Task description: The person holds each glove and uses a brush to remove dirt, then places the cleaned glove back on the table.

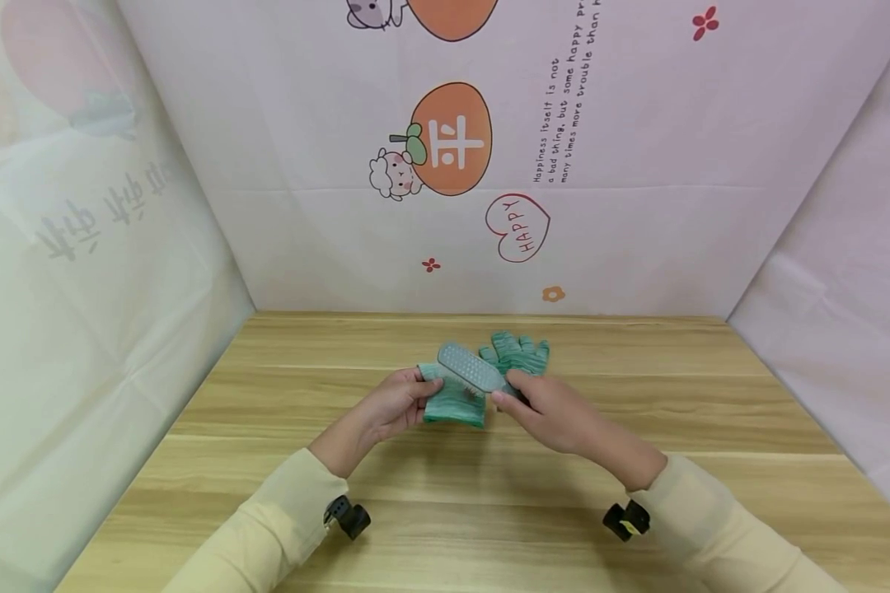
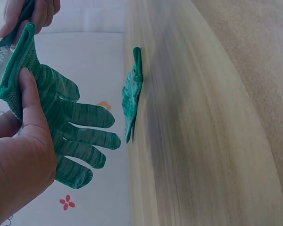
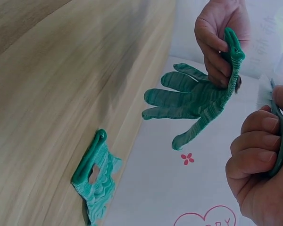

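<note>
My left hand [image 1: 393, 405] grips a green knitted glove [image 1: 454, 407] by its cuff, thumb on one side and fingers behind. In the left wrist view the glove's fingers [image 2: 92, 137] hang free of the table. My right hand [image 1: 559, 412] holds a grey-green brush [image 1: 466, 366] by the handle, its head slanting over the glove. Pale bristles [image 2: 0, 66] face the glove's cuff side. Behind the right hand, a second green glove [image 1: 521, 354] lies on the table; a brown patch [image 3: 93, 174] shows near its cuff.
The wood-grain table [image 1: 445, 527] runs back to a white printed cloth [image 1: 623, 247]. More white cloth [image 1: 119, 346] stands along both sides. A small black camera [image 1: 350, 519] is strapped to each wrist.
</note>
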Tool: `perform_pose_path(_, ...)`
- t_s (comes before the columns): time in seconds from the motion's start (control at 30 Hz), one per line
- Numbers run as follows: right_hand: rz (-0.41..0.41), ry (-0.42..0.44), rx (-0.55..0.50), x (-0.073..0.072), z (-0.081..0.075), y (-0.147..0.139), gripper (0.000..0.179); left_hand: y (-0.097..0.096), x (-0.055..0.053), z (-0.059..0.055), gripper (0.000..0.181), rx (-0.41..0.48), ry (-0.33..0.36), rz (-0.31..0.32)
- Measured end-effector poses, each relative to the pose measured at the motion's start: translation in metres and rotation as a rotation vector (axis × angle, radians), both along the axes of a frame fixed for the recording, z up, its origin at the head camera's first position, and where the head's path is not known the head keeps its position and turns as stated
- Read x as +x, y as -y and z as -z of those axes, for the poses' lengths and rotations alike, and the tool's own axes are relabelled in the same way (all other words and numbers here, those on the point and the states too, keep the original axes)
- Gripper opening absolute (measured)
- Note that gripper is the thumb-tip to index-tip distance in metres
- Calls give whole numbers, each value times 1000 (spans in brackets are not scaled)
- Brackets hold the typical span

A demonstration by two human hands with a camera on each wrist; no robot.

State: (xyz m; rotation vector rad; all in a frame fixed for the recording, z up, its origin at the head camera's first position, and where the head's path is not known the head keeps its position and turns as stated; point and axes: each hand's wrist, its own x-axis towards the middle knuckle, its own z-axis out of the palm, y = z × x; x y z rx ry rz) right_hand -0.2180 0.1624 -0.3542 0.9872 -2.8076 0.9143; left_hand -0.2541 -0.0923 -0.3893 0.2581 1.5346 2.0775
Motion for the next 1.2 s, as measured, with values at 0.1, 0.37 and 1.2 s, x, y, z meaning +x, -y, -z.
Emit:
perform_pose_path(0.1,-4,13,19,-1,1,0,28,0,0,0,16,-5,-4,1)
perform_pose_path(0.37,-9,61,62,-3,10,-2,38,2,1,-1,15,-9,0,-10)
perform_pose_path(1.2,-25,95,64,2,13,-10,38,14,-5,-3,18,-7,29,-104)
